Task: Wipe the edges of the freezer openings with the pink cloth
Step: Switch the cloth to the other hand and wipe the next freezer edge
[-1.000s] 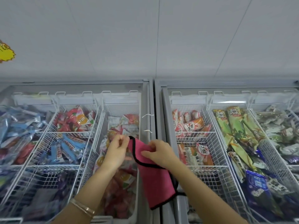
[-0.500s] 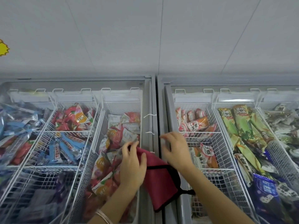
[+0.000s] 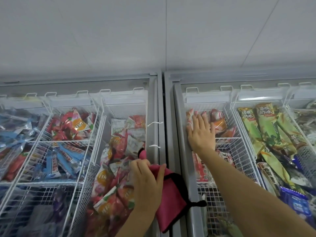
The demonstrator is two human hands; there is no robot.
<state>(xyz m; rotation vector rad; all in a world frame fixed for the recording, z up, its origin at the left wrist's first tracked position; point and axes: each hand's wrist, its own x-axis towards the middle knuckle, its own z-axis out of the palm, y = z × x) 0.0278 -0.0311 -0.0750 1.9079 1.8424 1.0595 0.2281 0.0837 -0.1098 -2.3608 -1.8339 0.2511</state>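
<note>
Two open chest freezers stand side by side. The pink cloth [image 3: 171, 199] with black trim lies draped over the grey right edge [image 3: 156, 117] of the left freezer, near me. My left hand [image 3: 147, 183] presses down on the cloth's left part, fingers wrapped over it. My right hand [image 3: 201, 132] lies flat with fingers spread on the left inner edge [image 3: 179, 117] of the right freezer, farther back, holding nothing.
White wire baskets [image 3: 71, 142] full of wrapped ice creams fill both freezers. Green packets [image 3: 266, 134] lie in the right freezer. A white wall [image 3: 153, 31] rises behind. Two small white tags [image 3: 154, 124] stick out on the left freezer's edge.
My right hand let go of the cloth and moved back and right onto the right freezer's edge. My left hand came down on the cloth, pressing it onto the left freezer's rim.
</note>
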